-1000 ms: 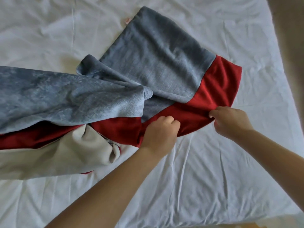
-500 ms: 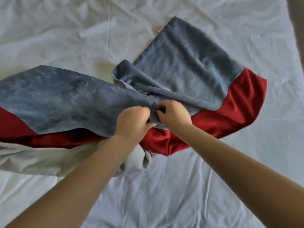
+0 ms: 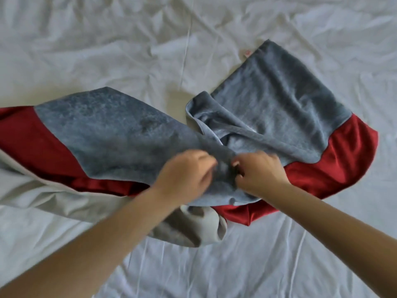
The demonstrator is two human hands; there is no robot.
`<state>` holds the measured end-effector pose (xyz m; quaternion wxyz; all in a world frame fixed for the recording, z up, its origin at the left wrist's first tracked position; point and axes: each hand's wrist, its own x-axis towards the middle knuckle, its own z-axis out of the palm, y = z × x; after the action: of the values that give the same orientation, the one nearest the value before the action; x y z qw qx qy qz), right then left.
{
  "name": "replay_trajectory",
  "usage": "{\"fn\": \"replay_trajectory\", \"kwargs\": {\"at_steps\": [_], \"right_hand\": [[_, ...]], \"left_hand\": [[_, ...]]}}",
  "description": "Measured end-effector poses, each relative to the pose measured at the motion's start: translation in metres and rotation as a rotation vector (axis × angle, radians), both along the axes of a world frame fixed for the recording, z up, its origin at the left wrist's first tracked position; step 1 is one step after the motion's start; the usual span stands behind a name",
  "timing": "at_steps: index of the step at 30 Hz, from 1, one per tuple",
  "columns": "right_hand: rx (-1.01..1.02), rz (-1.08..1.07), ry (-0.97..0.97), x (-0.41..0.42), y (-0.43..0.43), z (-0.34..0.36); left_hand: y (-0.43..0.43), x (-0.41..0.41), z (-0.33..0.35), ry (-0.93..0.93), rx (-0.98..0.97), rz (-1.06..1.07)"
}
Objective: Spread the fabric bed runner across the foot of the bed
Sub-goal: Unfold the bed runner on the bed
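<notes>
1. Roughly at the middle of the head view, the bed runner [image 3: 120, 136] lies twisted and bunched on the bed [image 3: 247, 267], not spread flat. It reaches from the left edge of the picture to right of centre.
2. Its grey plush face shows in two lobes, a long stretch on the left and a broader panel at the upper right. The two meet in a tight gather in the middle.
3. A red band [image 3: 335, 168] borders the right lobe along its lower right edge. More red shows at the far left and under the grey along the near side.
4. A beige lining [image 3: 64, 196] is turned out along the near left side and sits in a crumpled fold just below the gather.
5. The left hand [image 3: 184, 175] holds the gather from the left, its fingers [image 3: 205, 162] curled round the grey cloth. The hand is blurred, so I cannot tell how deep the hold goes.
6. The right hand [image 3: 261, 173] is just beside it on the right, fingers narrow and pinching the same grey bunch.
7. The left forearm [image 3: 96, 244] and right forearm [image 3: 333, 222] reach in from the bottom corners.
8. A wrinkled white sheet [image 3: 107, 50] covers the bed on every side of the runner.
9. A small pinkish label [image 3: 246, 53] touches the top corner of the right grey panel.
</notes>
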<state>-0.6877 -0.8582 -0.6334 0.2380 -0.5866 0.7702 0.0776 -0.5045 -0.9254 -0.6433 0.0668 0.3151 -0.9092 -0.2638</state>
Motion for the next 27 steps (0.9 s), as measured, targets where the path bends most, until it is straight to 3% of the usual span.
{"fn": "replay_trajectory", "kwargs": {"at_steps": [3,6,9,13,19,25,27], "right_hand": [[-0.186,-0.125,-0.197,0.006,-0.028,0.004],[-0.18,-0.162,-0.321,0.024,-0.056,-0.004],[-0.061,-0.089,-0.253,0.051,-0.073,-0.016],[0.002,-0.042,-0.125,0.088,-0.079,-0.027],[0.051,0.272,-0.027,0.133,-0.058,-0.021],[0.179,0.569,-0.118,0.163,-0.037,-0.007],[0.195,0.583,-0.142,0.163,-0.043,0.001]], "left_hand": [[-0.058,0.011,-0.002,-0.083,-0.096,0.02],[-0.102,0.029,-0.01,-0.304,-0.04,-0.016],[-0.116,0.048,-0.02,-0.431,0.011,-0.05],[-0.108,0.061,-0.024,-0.398,-0.195,-0.047],[-0.07,0.101,-0.017,-0.616,-0.288,-0.151],[-0.026,0.146,-0.003,-0.528,-0.151,-0.258],[-0.023,0.145,-0.002,-0.581,-0.006,-0.224]]}}
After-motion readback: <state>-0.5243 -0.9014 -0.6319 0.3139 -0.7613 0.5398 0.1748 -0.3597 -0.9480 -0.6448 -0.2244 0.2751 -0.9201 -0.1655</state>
